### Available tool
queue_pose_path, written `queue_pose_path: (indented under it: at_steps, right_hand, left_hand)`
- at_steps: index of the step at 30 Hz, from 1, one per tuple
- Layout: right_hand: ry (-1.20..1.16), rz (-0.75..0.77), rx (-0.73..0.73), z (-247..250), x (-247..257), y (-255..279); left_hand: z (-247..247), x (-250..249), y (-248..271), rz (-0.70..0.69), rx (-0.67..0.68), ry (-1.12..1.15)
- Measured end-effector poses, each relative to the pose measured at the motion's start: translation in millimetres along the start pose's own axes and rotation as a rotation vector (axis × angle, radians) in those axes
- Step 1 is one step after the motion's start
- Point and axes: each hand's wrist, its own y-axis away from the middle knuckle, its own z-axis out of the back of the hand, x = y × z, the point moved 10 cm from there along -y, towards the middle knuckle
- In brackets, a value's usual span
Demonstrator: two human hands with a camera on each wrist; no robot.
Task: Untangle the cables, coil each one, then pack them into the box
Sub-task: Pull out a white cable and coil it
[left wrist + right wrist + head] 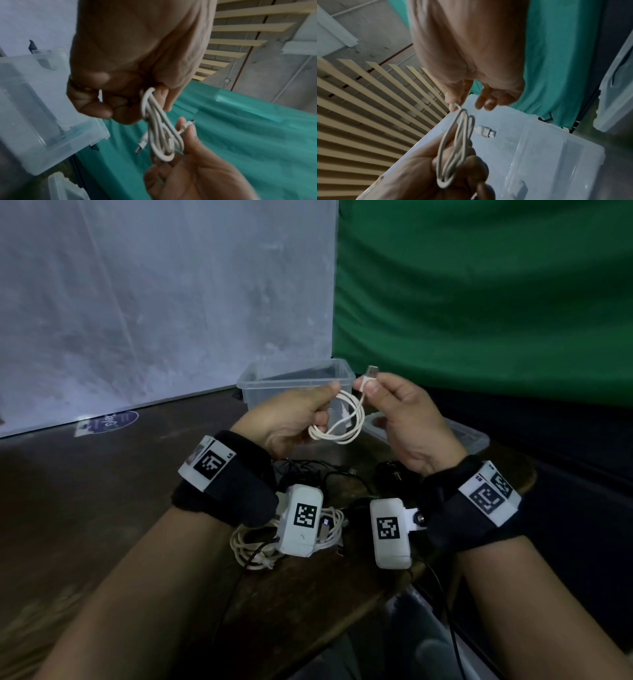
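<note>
Dim, flat light is leaving the bench (102,508) murky in the head view. Wide-angle distortion is bending the edges. Both wrist views are showing motion blur, with the near palms out of focus.

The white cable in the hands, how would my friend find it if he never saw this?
Look just in front of the clear plastic box at the back of the brown table. There the left hand grips a coiled white cable, while the right hand pinches its plug. The other cables lie heaped on the table; only this one is lifted.
</note>
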Motion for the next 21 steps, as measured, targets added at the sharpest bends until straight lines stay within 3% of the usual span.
queue_pose_path:
  at_steps: [5,9,12,16,21]
  right_hand:
    - [-0.072,0.050,-0.043,-2.6,6.4,3.0]
    - [0.009,0.060,0.038,-10.7,2.1,2.7]
    - [-0.164,0.018,0.063,-16.7,-4.0,1.9]
    - [-0.407,-0.153,-0.096,-4.0,-20.3,-2.4]
    - [-0.288,-0.250,-0.256,13.0,-28.8,-5.0]
  left_hand:
    - [20.1,-6.5,-4.3,-0.094,-0.169,-0.282]
    - [49.6,-6.0,-6.4,-0.078,-0.344,-0.189]
    - [57.2,-10.1,-3.6,-0.077,-0.405,-0.183]
    - [51.6,-19.2,-4.7,-0.179,-0.347,-0.016]
    - [24.4,-30.8,-3.7,-0.347,-0.180,-0.084]
